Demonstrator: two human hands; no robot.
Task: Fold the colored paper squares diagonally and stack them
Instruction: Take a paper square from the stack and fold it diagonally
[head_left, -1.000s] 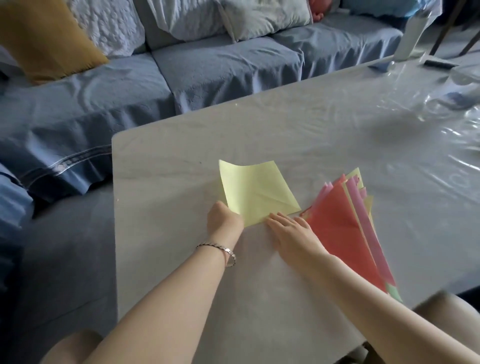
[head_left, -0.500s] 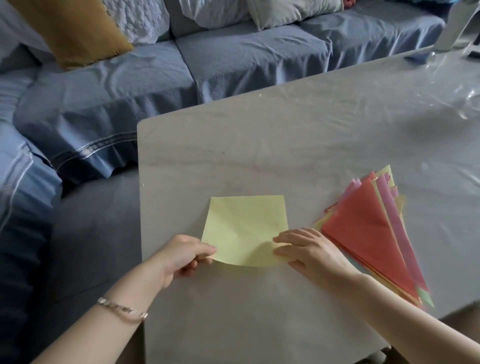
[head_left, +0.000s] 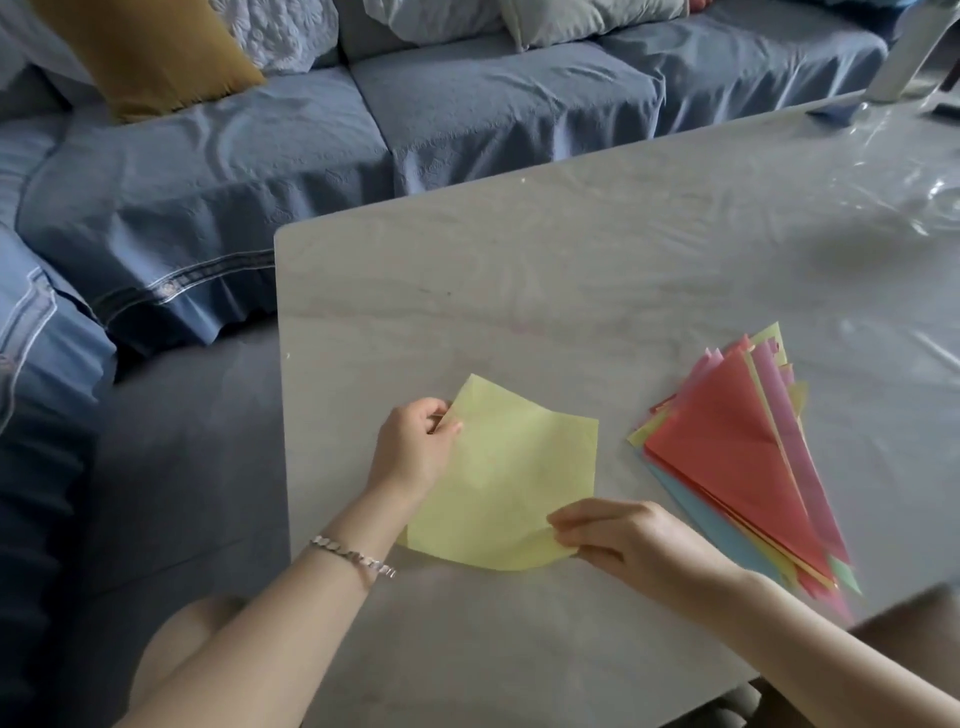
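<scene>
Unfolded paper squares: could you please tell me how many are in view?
1: the pale yellow paper square, left of the pile of folded coloured paper triangles, which may hide more.

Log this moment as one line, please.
left hand pinches yellow paper | right hand pinches same | folded stack beside, on table

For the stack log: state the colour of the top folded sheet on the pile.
Coral red top sheet, seen best in the head view.

Paper sheet (head_left: 511, 478) on table (head_left: 597, 270), stack of folded papers (head_left: 737, 457) to its right, sofa (head_left: 467, 114) behind table
</scene>
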